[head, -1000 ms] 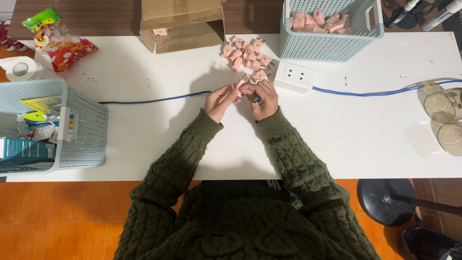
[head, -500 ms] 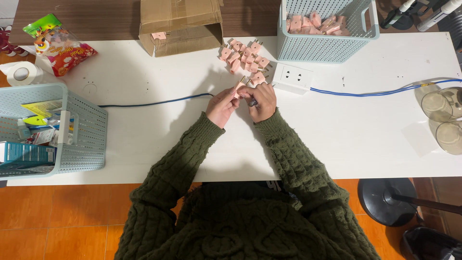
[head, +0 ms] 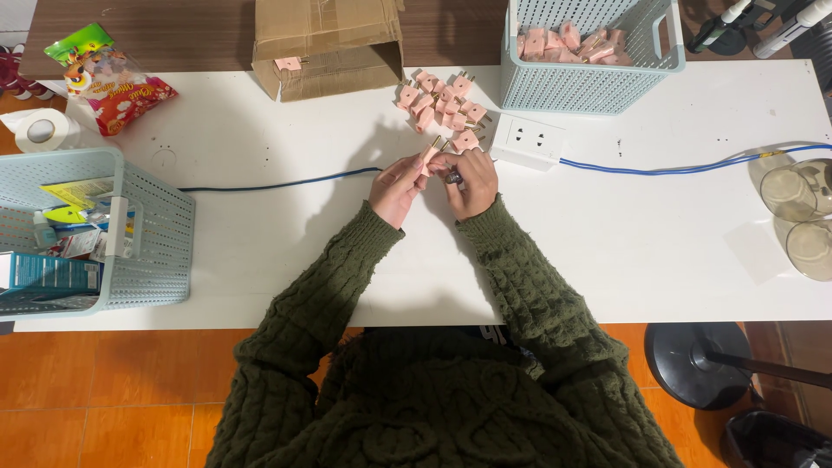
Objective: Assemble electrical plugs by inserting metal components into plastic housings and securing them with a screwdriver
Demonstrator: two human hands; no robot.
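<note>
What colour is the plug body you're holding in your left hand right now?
Pale pink, with brass-coloured prongs; the plug shows in the head view, the only one.

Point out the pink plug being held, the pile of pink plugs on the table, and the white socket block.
pink plug (head: 430,157), head view, on its pink body above the left hand's fingers.
pile of pink plugs (head: 438,104), head view, on a plug mid-pile.
white socket block (head: 528,141), head view, on its top face.

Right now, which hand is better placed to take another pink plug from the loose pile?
Probably the right hand: it sits directly below the pile of pink plugs, while the left hand holds a pink plug.
</note>
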